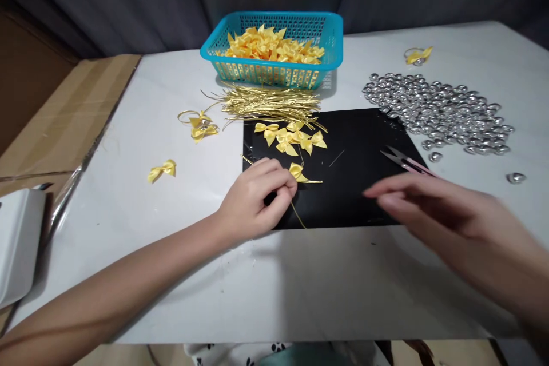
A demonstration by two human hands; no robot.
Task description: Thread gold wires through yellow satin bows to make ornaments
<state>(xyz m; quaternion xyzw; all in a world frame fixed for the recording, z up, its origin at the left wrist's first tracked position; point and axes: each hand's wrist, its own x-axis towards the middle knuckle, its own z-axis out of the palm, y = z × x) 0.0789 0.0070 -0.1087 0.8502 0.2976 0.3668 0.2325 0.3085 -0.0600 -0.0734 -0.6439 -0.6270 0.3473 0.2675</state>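
My left hand (263,197) rests on the left part of a black mat (347,200). Its fingers are pinched on a small yellow ribbon bow (297,171) with a gold cord (315,182) across it. The cord's other end sticks out beyond my knuckles, and a thin strand trails below the fingers. My right hand (412,200), a little blurred, hovers over the mat's right edge, thumb and forefinger slightly apart with nothing seen between them. Just beyond it lie thread snips (403,161) with pink handles, partly covered by the hand. Several loose yellow bows (285,138) lie behind my left hand.
A blue basket (337,40) of yellow bows stands at the back, with a bundle of gold cords (270,104) before it. Silver heart beads (446,111) spread at the right. Looped bows with beads (201,126) lie left and far right. A cardboard box (64,108) borders the left.
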